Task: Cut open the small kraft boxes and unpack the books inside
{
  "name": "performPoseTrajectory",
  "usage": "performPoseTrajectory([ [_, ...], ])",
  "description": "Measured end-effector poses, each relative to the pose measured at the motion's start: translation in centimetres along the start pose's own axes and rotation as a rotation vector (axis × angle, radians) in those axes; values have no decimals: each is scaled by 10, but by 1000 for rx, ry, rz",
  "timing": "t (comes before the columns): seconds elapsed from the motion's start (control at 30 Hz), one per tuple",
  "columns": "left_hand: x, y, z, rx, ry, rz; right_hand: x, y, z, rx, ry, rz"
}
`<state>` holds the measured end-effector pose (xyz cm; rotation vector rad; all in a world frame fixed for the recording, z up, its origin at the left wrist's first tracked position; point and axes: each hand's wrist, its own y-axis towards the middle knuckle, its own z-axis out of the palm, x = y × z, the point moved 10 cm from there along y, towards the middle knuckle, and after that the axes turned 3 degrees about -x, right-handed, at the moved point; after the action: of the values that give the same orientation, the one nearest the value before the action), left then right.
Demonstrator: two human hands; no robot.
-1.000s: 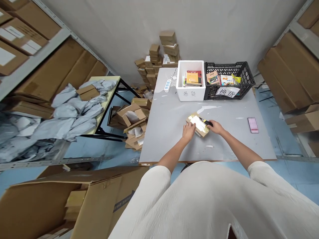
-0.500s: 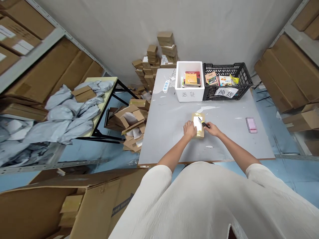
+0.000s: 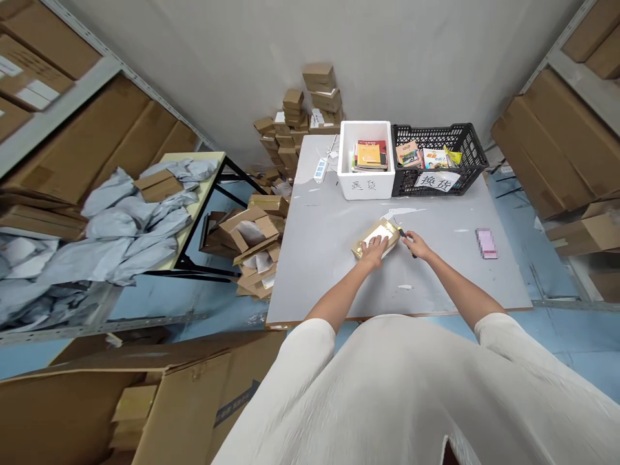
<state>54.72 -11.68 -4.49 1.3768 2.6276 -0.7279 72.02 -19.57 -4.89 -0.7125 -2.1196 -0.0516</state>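
My left hand (image 3: 373, 250) lies on top of a small taped cardboard box (image 3: 386, 227), its fingers spread over the white label. The box sits slantwise on the grey table (image 3: 314, 271). My right hand (image 3: 416, 245) grips a black and yellow utility knife (image 3: 401, 232), whose tip points at the box's right end. Whether the blade touches the tape is too small to tell.
At the table's back stand a white foam box (image 3: 364, 187) and a black plastic crate (image 3: 469, 173), both holding books. A power strip (image 3: 320, 169) lies left of them, a pink blurred item (image 3: 486, 243) at right. Opened cartons (image 3: 256, 226) lie on the floor.
The box has turned clockwise from upright to slanted. My left hand has spread across its top, and the knife in my right hand has moved from the label to the box's right end.
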Motion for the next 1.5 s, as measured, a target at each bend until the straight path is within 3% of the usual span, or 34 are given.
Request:
performPoseTrajectory([
  [0.13,14,-5,-9,-1,0,111,-6,-8,8,39,236,115],
  [0.23,16,-8,-15,-34,-16,85,-6,-16,16,70,292,160],
  [0.4,1,-12,-25,-164,-29,20,-5,-34,33,114,366,219],
  [0.6,-13,-17,-19,-166,29,69,-11,-53,40,205,448,269],
  [0.77,-10,-10,-15,-158,33,26,-24,-46,6,190,223,216],
  [1.0,-13,-9,-10,-173,74,65,-8,-28,-26,264,-151,-61],
  [1.17,-11,-17,-7,-156,78,96,5,-15,-27,274,-436,-208],
  [1.4,-10,-21,-5,-162,78,126,23,-7,-6,283,-587,-323],
  [1.5,-11,-22,-6,-171,85,128,25,-4,-2,279,-558,-306],
])
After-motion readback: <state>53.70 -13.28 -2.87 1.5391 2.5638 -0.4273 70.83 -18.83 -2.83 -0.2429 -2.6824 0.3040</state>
